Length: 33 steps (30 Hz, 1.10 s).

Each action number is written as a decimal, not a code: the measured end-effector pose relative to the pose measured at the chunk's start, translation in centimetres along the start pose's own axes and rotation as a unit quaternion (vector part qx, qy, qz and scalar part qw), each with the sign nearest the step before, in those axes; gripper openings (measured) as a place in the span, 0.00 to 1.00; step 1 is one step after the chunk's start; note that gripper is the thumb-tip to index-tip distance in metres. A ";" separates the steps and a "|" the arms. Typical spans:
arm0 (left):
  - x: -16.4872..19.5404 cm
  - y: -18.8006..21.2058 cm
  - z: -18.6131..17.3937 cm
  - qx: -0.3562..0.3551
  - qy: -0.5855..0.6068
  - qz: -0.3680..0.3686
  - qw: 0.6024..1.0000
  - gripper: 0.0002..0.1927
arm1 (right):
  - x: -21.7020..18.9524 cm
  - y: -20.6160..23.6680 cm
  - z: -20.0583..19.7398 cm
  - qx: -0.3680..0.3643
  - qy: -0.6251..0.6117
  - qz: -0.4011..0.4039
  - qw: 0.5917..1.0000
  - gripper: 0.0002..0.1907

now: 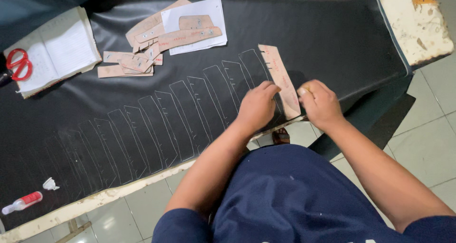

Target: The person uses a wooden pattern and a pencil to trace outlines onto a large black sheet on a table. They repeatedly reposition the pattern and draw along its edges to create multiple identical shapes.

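The left hand presses flat, fingers spread, on a long cardboard template lying on black sheet material covering the worktop; the right hand is curled beside the template's lower end, its contents hidden.

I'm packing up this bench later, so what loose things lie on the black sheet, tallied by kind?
Cardboard template under the hands: 1
Heap of cardboard templates: 1
White paper stack: 1
Open notebook: 1
Red-handled scissors: 1
Small bottle, red label: 1
White cap: 1
Total: 7
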State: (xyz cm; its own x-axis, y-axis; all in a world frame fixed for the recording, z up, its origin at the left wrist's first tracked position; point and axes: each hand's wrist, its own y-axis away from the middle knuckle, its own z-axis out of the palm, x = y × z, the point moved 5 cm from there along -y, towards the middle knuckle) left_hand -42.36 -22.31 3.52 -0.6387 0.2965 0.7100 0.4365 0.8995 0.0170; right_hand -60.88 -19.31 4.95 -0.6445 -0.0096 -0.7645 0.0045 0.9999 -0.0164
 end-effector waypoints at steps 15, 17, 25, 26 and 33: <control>0.1 -1.7 4.6 -0.036 0.199 -0.246 0.948 0.23 | 6.2 3.4 4.0 -0.141 -0.443 0.319 0.826 0.15; 0.7 -1.9 4.6 -0.055 0.188 -0.237 0.952 0.18 | 6.8 3.4 3.8 -0.150 -0.461 0.313 0.817 0.14; 5.7 -2.6 0.9 0.110 0.043 0.059 0.991 0.04 | 11.1 3.5 -1.9 -0.131 -0.577 0.299 0.749 0.19; 6.1 -2.9 0.3 0.126 0.004 0.103 0.987 0.03 | 11.5 3.3 -3.0 -0.141 -0.558 0.308 0.757 0.16; 5.8 -5.3 1.4 0.062 -0.058 -0.011 0.996 0.37 | 10.2 -1.3 -4.4 -0.078 -0.124 0.200 0.969 0.15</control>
State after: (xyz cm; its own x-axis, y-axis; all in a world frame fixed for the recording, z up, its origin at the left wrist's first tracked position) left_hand -49.25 -24.96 6.58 -0.7195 0.3056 0.6236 0.3451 0.9366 -0.0608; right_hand -70.83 -20.68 -0.01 -0.4105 0.3962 -0.8213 0.0880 0.9137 0.3967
